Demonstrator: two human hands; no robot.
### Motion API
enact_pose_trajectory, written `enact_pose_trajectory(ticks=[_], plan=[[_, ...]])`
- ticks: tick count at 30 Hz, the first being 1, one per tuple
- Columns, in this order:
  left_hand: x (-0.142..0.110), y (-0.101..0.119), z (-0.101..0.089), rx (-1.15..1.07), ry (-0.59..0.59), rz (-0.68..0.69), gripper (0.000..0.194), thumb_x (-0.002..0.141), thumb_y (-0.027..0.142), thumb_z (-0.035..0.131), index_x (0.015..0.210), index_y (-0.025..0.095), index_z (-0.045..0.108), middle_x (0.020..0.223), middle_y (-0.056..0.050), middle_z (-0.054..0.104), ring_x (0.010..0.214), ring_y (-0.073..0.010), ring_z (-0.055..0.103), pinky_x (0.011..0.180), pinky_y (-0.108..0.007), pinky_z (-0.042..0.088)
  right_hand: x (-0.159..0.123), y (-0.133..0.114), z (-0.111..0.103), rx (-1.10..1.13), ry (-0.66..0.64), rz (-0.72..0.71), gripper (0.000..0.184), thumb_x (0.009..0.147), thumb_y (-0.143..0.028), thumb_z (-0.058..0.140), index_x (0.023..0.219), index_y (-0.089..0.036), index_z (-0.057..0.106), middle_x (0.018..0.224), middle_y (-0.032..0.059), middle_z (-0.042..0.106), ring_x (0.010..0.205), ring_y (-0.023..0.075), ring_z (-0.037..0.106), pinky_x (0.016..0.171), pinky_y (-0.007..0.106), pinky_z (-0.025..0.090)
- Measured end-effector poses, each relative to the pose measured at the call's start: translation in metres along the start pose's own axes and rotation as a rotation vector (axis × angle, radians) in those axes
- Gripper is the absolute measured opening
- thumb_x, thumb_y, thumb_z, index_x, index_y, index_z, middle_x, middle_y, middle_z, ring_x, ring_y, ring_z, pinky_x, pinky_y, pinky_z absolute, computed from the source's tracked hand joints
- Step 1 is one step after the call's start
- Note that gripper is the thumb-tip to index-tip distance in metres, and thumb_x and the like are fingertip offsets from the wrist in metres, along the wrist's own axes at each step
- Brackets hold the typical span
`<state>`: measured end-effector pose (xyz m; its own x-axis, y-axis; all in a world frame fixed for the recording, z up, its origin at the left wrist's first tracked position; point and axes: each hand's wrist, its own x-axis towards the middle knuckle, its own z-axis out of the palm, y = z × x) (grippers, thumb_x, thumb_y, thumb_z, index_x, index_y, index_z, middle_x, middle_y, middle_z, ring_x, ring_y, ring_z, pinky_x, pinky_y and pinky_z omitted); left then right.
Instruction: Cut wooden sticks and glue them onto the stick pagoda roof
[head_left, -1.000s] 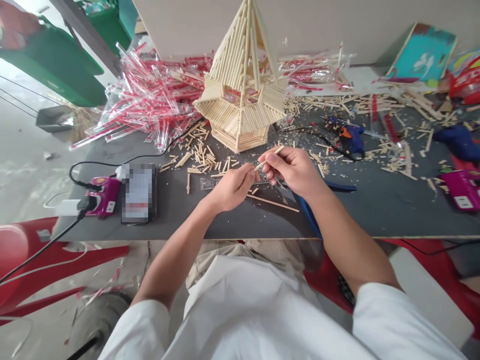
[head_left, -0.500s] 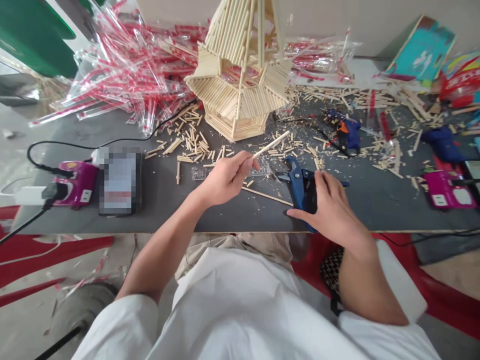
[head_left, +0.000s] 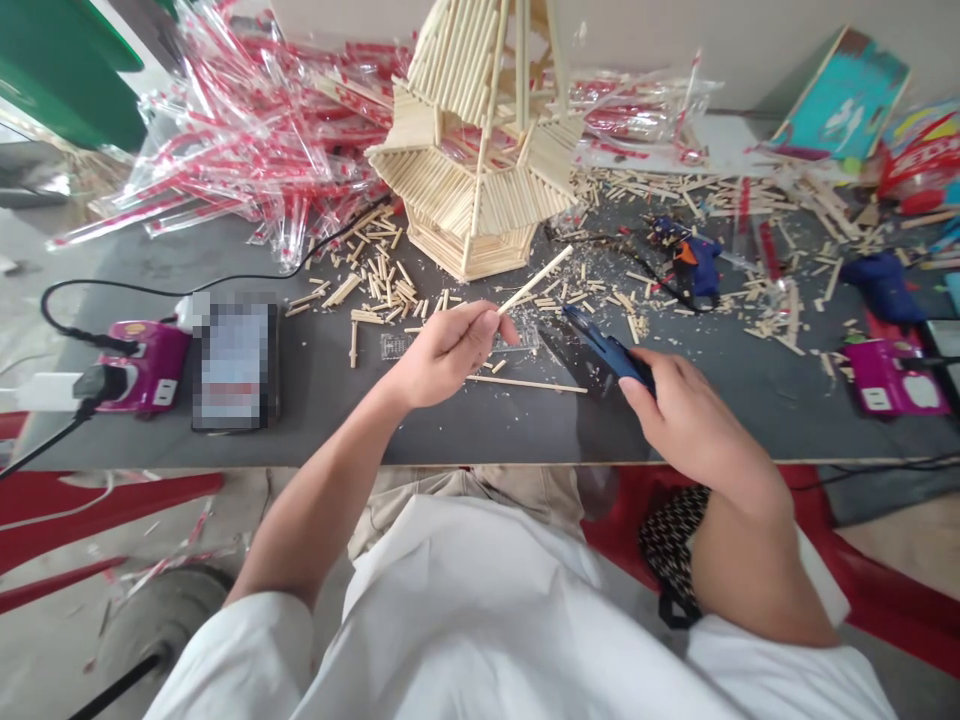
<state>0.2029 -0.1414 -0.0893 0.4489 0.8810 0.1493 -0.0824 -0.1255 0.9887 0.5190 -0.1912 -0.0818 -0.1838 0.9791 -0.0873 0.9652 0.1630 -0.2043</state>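
My left hand [head_left: 448, 350] is closed in a pinch on a thin wooden stick [head_left: 537, 279] that points up and to the right toward the base of a tall stick-built tower model [head_left: 480, 180]. My right hand [head_left: 686, 420] is wrapped round the handles of blue cutters [head_left: 600, 345], lifted just off the dark table [head_left: 487, 420], their tip aimed toward the stick. A longer stick [head_left: 525, 384] and a clear ruler [head_left: 450, 344] lie on the table between my hands.
Cut stick pieces [head_left: 382, 285] litter the table around the tower. A heap of red-and-clear wrappers [head_left: 247, 160] fills the back left. A phone [head_left: 234, 365] and pink power strip [head_left: 142, 375] lie left; a blue glue gun [head_left: 694, 262] and another pink strip [head_left: 896, 385] lie right.
My right hand let go of the stick, dropped to the blue cutters on the table, closed on them and lifted them toward the stick. My left hand kept the stick.
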Motion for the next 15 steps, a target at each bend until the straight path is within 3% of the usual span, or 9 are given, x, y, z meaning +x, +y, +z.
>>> enact_pose_trajectory(ticks=[7,15], plan=[[-0.001,0.0,0.001,0.048,0.009,-0.017,0.041,0.106,0.048,0.046,0.099,0.015,0.068,0.056,0.004,0.04,0.047,-0.0088,0.035,0.046,-0.025,0.031,-0.001,-0.026,-0.018,0.452,-0.109,-0.014,0.046,0.104,-0.058,0.036,0.125,-0.024,0.06,0.107,0.0103,0.073,0.101,0.0287,0.07,0.085,0.04,0.054],[-0.001,0.004,0.001,0.152,-0.021,-0.052,0.044,0.107,0.047,0.043,0.103,0.014,0.071,0.056,0.004,0.038,0.049,-0.0094,0.035,0.048,-0.024,0.031,-0.005,-0.052,-0.016,0.679,-0.196,-0.083,0.046,0.104,-0.056,0.042,0.135,-0.026,0.057,0.12,0.0073,0.07,0.11,0.0256,0.066,0.092,0.037,0.051]])
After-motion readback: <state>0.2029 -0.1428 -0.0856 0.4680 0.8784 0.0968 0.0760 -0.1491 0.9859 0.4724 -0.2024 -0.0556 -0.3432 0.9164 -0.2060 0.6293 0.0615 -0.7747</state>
